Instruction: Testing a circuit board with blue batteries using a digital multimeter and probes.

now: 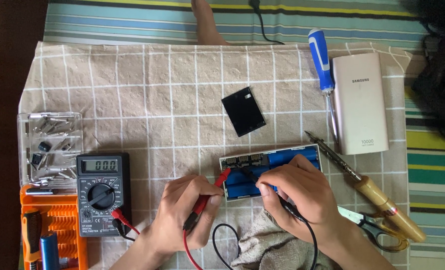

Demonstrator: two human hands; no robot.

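While both hands work at the near edge, notes run near to far.

Left hand point(185, 212): fingers closed round a red probe point(213, 189), its tip touching the left end of the open battery pack point(271, 171); red lead trails down toward the near edge.
Right hand point(298, 197): pinching a black probe point(250, 175), tip set on the blue cells; black lead point(310, 240) loops off toward the near edge.
Near cloth: crumpled beige rag point(267, 245) under the right wrist.
Near left: orange tool tray point(57, 225); just right of it a black multimeter point(103, 194), display lit, leads plugged in.
Near right: scissors point(377, 227) and a wooden-handled soldering iron point(367, 187), lying crossed.
Battery pack: white tray of blue cylinders with a circuit strip at its left end, on the checked mat point(132, 100), between the hands.
Left, mid: clear case of small bits point(50, 147).
Centre, farther: black flat cover point(243, 111), tilted.
Far right: blue-handled screwdriver point(323, 65) beside a pale power bank point(359, 102).
Far edge: bare foot point(206, 22) on the striped sheet.
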